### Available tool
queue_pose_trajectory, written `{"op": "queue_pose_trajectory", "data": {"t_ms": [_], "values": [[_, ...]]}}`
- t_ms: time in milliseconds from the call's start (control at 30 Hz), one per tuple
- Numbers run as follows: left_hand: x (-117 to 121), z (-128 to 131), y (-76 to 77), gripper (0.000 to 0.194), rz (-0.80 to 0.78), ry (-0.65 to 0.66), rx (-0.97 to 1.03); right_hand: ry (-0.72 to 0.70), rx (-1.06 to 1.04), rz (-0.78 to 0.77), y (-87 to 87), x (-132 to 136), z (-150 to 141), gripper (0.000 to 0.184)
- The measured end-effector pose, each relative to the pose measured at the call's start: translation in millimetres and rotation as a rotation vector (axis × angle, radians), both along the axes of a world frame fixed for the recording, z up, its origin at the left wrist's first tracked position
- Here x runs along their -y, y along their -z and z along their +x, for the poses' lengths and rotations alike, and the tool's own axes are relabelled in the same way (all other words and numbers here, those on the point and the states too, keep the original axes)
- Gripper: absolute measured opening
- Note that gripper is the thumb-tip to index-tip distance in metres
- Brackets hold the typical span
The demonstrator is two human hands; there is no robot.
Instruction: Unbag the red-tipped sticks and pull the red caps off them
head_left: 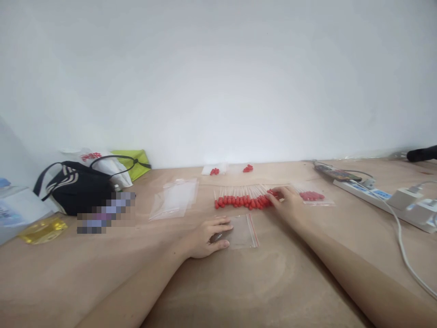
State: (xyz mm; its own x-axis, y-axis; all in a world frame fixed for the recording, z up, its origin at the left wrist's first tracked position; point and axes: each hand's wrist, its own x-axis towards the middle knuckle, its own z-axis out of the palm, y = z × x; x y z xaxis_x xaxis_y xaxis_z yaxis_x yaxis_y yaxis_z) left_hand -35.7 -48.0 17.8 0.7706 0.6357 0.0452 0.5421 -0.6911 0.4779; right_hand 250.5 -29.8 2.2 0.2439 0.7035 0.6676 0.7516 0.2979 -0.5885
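Note:
A row of thin pale sticks with red oval tips (239, 201) lies side by side on the wooden table, tips toward me. At the right end of this row, my right hand (285, 200) has its fingers bent round a few of the red-tipped sticks; its palm side is hidden. Nearer to me, a clear zip bag with a red seal line (244, 232) lies flat. My left hand (210, 237) rests on the left end of that bag, thumb and fingers apart. Right of my right hand is another zip bag (319, 202) with red-tipped sticks in it.
Flat clear bags (175, 198) lie to the left. Two small groups of red tips (214, 171) sit near the wall. A black bag (80, 189) and a yellow packet (44, 229) stand far left. A white power strip (368, 196), a phone (336, 173) and cables occupy the right.

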Motion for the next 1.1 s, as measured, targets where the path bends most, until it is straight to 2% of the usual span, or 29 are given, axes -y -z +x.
{"op": "queue_pose_trajectory", "data": {"t_ms": [167, 367, 467, 600, 800, 1000, 1100], "values": [[-1, 0, 1.3, 0.045, 0.014, 0.009, -0.003, -0.014, 0.132, 0.001, -2.2, 1, 0, 0.021], [0, 1, -0.2, 0.045, 0.015, -0.001, -0.022, -0.007, 0.176, -0.025, 0.6, -2, 1, 0.022], [0, 0, -0.4, 0.045, 0.018, -0.007, -0.017, -0.059, 0.198, -0.007, 1.8, -4, 4, 0.023], [0, 0, -0.2, 0.045, 0.004, -0.021, -0.014, -0.089, 0.179, 0.023, 1.7, -6, 6, 0.024], [1, -1, -0.8, 0.043, -0.001, -0.023, -0.017, -0.027, 0.109, 0.088, -0.4, -3, 5, 0.026], [0, -1, -0.2, 0.042, -0.004, -0.017, -0.004, 0.001, 0.159, 0.031, -1.5, 3, -3, 0.027], [0, -1, 0.0, 0.041, 0.0, -0.016, -0.003, -0.036, 0.203, -0.017, -1.8, 3, -4, 0.027]]}}
